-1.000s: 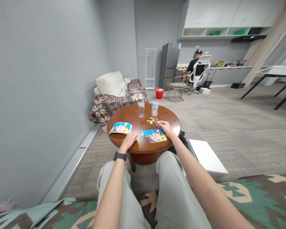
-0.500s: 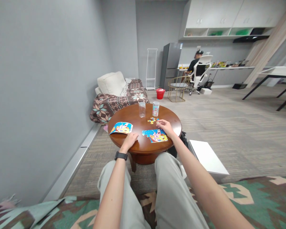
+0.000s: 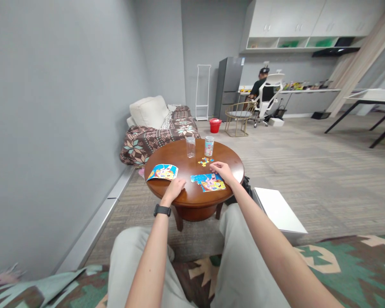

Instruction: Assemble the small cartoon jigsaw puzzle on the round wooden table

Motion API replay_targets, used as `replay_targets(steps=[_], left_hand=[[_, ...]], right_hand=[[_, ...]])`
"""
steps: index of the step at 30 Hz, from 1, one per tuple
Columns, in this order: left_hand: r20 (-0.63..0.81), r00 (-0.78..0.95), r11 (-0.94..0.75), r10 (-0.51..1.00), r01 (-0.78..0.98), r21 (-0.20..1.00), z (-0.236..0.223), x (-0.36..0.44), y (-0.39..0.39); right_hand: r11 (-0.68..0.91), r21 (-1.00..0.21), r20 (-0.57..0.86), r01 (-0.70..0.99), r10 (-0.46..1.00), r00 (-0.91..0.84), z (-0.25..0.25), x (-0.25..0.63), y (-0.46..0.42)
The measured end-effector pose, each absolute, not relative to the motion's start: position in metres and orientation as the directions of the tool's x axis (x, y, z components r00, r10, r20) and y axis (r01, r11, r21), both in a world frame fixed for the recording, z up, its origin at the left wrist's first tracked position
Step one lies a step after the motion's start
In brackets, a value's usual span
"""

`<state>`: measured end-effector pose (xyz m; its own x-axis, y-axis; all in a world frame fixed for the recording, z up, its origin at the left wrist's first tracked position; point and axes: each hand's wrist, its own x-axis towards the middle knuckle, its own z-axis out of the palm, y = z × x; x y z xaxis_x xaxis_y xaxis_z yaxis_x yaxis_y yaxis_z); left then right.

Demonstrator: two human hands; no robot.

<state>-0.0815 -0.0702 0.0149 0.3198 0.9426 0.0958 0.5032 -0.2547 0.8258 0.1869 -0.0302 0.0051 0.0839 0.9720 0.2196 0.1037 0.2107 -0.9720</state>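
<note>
A round brown table (image 3: 231,160) stands in front of my knees. On it lies a partly assembled colourful jigsaw puzzle (image 3: 207,182), and a few loose pieces (image 3: 205,161) lie just beyond it. My right hand (image 3: 222,170) rests at the puzzle's far right edge, fingers curled and pinched towards the loose pieces; what they hold is too small to see. My left hand (image 3: 175,188) lies on the tabletop near the front edge, fingers loosely curled, empty. A printed reference picture (image 3: 162,172) lies at the table's left.
A clear plastic jar (image 3: 190,146) and a printed tin (image 3: 208,146) stand at the table's far side. A white box (image 3: 279,209) sits on the floor to the right. A blanket-covered sofa (image 3: 157,132) stands behind; a person sits at a far counter.
My knees have spread apart. Both hands stay almost where they were on the table.
</note>
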Motion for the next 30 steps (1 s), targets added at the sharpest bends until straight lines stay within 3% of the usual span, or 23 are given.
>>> replay_targets(steps=[20,30], left_hand=[[0.123,0.332,-0.281,0.935,0.486,0.828,0.0109,-0.0822,-0.0674],[0.116,0.328,-0.275,0.937,0.493,0.826,0.0139,-0.0820,-0.0698]], right_hand=[[0.221,-0.975,0.217,-0.023,0.968,0.123,-0.0011,0.1892,-0.0254],[0.284,-0.958,0.285,0.030,0.949,0.132,-0.0024,0.1903,-0.0246]])
